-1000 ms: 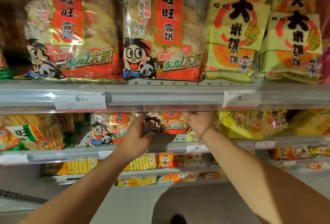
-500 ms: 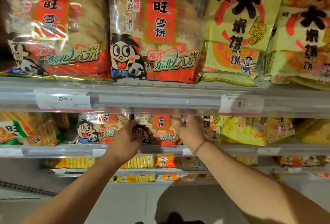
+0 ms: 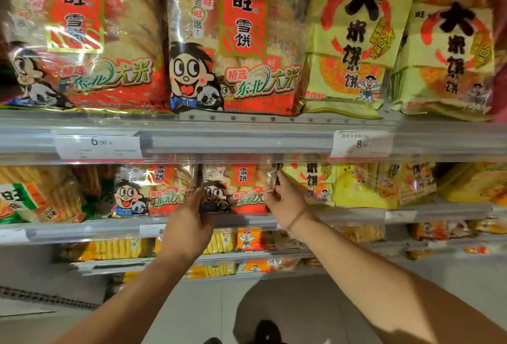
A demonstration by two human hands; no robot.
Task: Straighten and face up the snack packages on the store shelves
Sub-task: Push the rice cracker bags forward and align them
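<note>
A red rice-cracker bag (image 3: 241,188) with a cartoon face stands upright on the second shelf (image 3: 356,213), front side out. My left hand (image 3: 189,223) holds its lower left edge. My right hand (image 3: 286,203) pinches its right edge. A matching red bag (image 3: 148,192) stands touching it on the left. Yellow cracker bags (image 3: 315,181) stand to its right, partly behind my right hand.
The top shelf (image 3: 233,137) carries two large red bags (image 3: 236,39) and yellow bags (image 3: 354,39), with price tags (image 3: 97,146) on its rail. A green and orange bag (image 3: 30,198) sits at the far left. Lower shelves hold small yellow packs (image 3: 115,249). Grey floor lies below.
My view has come closer to the shelves. Both hands stay on the red bag; the left hand has slid lower along its left edge, and the bag stands squarer to the front.
</note>
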